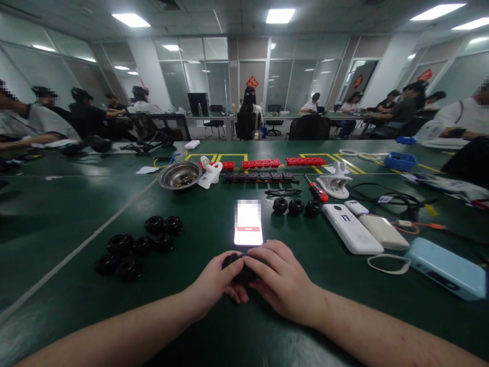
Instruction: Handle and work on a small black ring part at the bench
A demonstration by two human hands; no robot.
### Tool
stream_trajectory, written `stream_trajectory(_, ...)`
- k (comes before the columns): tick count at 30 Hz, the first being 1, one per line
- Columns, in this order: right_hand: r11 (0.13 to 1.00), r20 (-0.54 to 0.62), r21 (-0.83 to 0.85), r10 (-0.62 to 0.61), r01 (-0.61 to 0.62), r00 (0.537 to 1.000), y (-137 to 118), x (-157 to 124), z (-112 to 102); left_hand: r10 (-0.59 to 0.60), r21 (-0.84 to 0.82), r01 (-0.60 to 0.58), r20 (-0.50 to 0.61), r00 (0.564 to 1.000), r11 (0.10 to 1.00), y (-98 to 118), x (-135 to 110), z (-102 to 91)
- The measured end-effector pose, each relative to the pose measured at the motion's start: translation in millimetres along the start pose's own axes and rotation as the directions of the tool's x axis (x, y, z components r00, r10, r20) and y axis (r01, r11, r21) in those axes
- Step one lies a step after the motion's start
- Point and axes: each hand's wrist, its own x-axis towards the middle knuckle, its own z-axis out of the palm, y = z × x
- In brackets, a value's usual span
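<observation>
- The black part point(246, 276) was at the working position: low centre, held near the table point(206, 214) between both hands. Fingers covered most of it, so its orientation and any seam could not be told.
- The left hand point(216, 279) grasped the part from its 9 o'clock side, thumb laid across the top and the other fingers curled beneath.
- The right hand point(284, 278) grasped from the 3 o'clock side, its fingertips bent onto the part. Its thumb could not be made out.
- Judged handling: the left grip was best kept firm as the support, with the right fingertips pressing evenly. Tilting was best avoided, as the rounded, glossy surface would likely slip. A lighter finger cover would have left the contact area easier to inspect.
- A lit phone point(248, 232) lay at 12 o'clock, just beyond the fingers; the wrists were best kept clear of its screen.
- Seven loose black parts point(142, 248) lay between 9 and 10 o'clock; three similar parts point(296, 207) stood in a row at 1 o'clock.
- A metal bowl point(165, 179) holding small brass-coloured pieces stood at 11 o'clock.
- A red-and-black screwdriver point(318, 192) lay between 1 and 2 o'clock, within likely reach.
- A light-blue case point(446, 267) lay at 3 o'clock.
</observation>
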Motion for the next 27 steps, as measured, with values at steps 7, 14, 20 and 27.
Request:
stream_trajectory(7,0.979,-0.001,0.066,0.193,-0.193,0.981,-0.9,2.5,-2.8,0.024,0.01,-0.024,-0.038,0.999,1.0,2.6,-2.9,2.1)
stream_trajectory(14,0.997,-0.003,-0.07,0.014,-0.014,1.0,0.7,-0.5,2.6,0.011,-0.027,-0.01,0.047,0.999,1.0,-0.5,2.6,-2.5)
stream_trajectory(20,0.972,-0.006,0.123,0.203,-0.201,0.979,-2.1,1.1,-2.4,0.028,0.027,-0.028,0.007,1.0,0.999,0.0,-0.6,-0.9)
stream_trajectory(27,0.987,0.029,0.07,0.143,-0.145,0.989,-0.1,1.6,-0.1,0.027,0.065,-0.029,0.038,0.999,0.997,2.2,-3.4,2.3)
